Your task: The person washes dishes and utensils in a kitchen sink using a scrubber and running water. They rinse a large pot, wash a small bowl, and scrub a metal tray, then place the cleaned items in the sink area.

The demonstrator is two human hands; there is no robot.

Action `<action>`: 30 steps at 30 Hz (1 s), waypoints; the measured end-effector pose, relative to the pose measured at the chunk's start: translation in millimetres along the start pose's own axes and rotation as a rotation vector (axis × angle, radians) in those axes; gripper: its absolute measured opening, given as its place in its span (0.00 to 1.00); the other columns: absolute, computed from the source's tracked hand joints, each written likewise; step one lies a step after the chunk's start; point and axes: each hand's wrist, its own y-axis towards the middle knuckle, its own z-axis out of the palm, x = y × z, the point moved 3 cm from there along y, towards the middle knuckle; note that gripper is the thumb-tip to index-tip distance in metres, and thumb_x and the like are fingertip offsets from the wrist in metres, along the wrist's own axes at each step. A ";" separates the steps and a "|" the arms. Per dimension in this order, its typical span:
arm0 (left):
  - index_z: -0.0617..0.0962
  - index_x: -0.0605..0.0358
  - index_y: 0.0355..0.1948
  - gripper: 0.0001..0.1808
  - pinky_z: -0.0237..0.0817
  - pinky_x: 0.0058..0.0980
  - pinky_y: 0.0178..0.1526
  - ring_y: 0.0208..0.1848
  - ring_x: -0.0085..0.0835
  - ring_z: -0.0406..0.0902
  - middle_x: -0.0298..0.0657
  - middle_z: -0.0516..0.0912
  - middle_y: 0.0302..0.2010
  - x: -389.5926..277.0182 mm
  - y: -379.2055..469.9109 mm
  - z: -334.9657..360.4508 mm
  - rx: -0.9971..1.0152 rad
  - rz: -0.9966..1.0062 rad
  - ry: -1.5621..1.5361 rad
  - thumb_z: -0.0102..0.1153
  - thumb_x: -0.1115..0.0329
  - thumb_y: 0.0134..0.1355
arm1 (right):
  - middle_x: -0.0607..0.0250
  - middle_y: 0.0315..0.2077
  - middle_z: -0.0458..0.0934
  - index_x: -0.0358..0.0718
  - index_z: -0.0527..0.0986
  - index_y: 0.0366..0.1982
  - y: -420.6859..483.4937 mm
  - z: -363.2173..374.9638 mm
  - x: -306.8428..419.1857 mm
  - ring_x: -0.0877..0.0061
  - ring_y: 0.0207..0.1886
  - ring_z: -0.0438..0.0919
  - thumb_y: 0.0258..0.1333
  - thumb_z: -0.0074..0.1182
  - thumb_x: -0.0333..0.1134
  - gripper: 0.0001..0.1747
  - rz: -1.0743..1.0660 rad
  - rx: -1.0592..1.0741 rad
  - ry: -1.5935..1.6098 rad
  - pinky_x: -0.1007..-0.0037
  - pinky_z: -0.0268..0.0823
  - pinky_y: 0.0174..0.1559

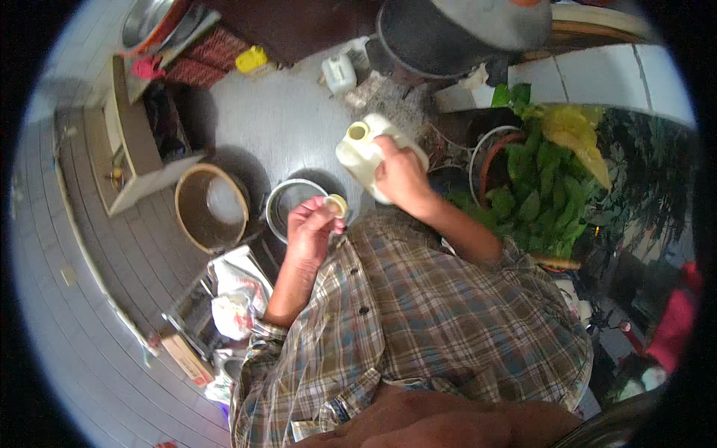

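Note:
My left hand pinches a small round cream-coloured cap between thumb and fingers, over the right rim of a metal pot. With my right hand I grip a pale plastic jug; its round mouth is uncovered and faces up towards me. The fingers hide the jug's handle. A brown-rimmed bucket with something whitish inside stands left of the metal pot.
Green leafy stems and a yellow plastic bag lie at the right. A large dark pot stands at the top, near a smaller white jug and a yellow container. Plastic bags sit at lower left.

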 end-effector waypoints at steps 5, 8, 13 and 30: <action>0.81 0.68 0.49 0.13 0.78 0.31 0.46 0.48 0.37 0.87 0.48 0.88 0.46 5.8 47.2 20.5 -0.114 -0.053 0.055 0.61 0.70 0.67 | 0.41 0.30 0.83 0.32 0.67 0.48 -0.6 14.9 12.0 0.45 0.37 0.83 0.46 0.63 0.26 0.25 -0.169 -0.058 0.023 0.51 0.68 0.50; 0.79 0.68 0.54 0.19 0.78 0.30 0.45 0.45 0.36 0.87 0.53 0.86 0.53 -1.0 68.4 15.1 -0.043 -0.175 0.059 0.61 0.67 0.67 | 0.44 0.29 0.84 0.34 0.66 0.43 -0.9 18.2 18.5 0.46 0.36 0.83 0.48 0.64 0.27 0.23 -0.174 -0.045 0.093 0.51 0.67 0.48; 0.79 0.65 0.55 0.19 0.74 0.27 0.41 0.36 0.29 0.81 0.48 0.86 0.54 -10.5 102.6 19.0 0.208 -0.250 -0.098 0.60 0.66 0.65 | 0.46 0.31 0.83 0.35 0.66 0.42 2.0 23.7 20.2 0.47 0.38 0.81 0.50 0.57 0.24 0.18 -0.310 -0.143 0.150 0.52 0.66 0.50; 0.76 0.61 0.53 0.16 0.68 0.23 0.34 0.30 0.23 0.75 0.48 0.87 0.47 28.5 138.0 -16.0 0.157 -0.355 0.137 0.57 0.70 0.65 | 0.49 0.46 0.84 0.33 0.74 0.59 -36.2 -203.7 -151.7 0.62 0.46 0.84 0.55 0.70 0.53 0.39 0.278 -1.252 0.034 0.61 0.74 0.51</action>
